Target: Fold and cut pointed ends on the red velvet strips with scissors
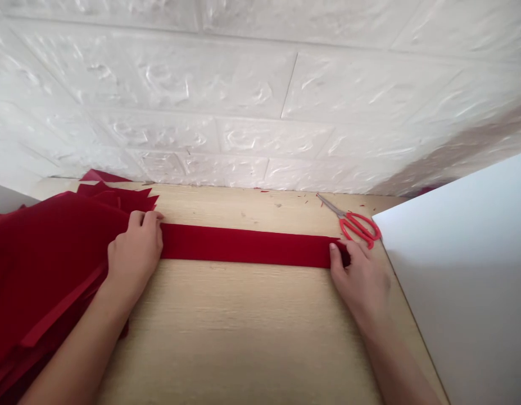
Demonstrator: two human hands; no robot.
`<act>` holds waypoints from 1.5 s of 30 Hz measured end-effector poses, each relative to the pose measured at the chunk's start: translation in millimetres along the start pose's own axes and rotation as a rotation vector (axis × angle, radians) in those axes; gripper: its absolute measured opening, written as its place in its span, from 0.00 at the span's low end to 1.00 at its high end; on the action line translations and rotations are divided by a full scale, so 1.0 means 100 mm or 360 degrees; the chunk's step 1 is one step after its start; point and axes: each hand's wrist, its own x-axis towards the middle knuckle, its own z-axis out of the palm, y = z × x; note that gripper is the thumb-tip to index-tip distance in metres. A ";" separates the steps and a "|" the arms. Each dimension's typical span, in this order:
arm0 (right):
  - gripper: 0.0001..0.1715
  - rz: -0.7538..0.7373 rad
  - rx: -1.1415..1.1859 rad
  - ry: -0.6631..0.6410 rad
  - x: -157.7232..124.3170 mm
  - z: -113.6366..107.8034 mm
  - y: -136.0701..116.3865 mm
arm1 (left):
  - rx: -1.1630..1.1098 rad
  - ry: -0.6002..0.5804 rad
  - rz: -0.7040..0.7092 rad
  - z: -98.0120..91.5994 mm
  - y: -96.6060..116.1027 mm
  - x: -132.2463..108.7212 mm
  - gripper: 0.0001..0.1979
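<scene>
A long strip of dark red cloth (247, 246) lies flat across the wooden tabletop, stretched between my two hands. My left hand (136, 244) is closed at the strip's left end, its fingertips hidden behind the knuckles. At the right end my right hand (361, 275) pinches the cloth, thumb on top and fingers curled over the far side. Just beyond my right hand rest scissors (356, 225) with red handles, their blades pointing toward the wall.
A heap of red cloth (45, 264) with jagged cut ends covers the left side of the table (243, 337). Behind stands a white brick-patterned wall (243, 84). A white panel (462, 253) borders the right edge. Small red scraps lie along the wall.
</scene>
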 end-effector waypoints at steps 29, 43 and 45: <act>0.20 0.0110 0.0040 0.0005 0.07 0.06 0.13 | 0.0138 0.0239 -0.0067 0.18 -0.03 -0.06 0.36; 0.18 0.0015 0.0166 0.0096 0.09 0.07 0.18 | -0.0216 0.0056 -0.0117 0.11 -0.07 0.10 0.26; 0.16 0.0051 0.0189 0.0052 0.10 0.08 0.18 | -0.0260 0.0020 -0.0112 0.10 -0.07 0.12 0.27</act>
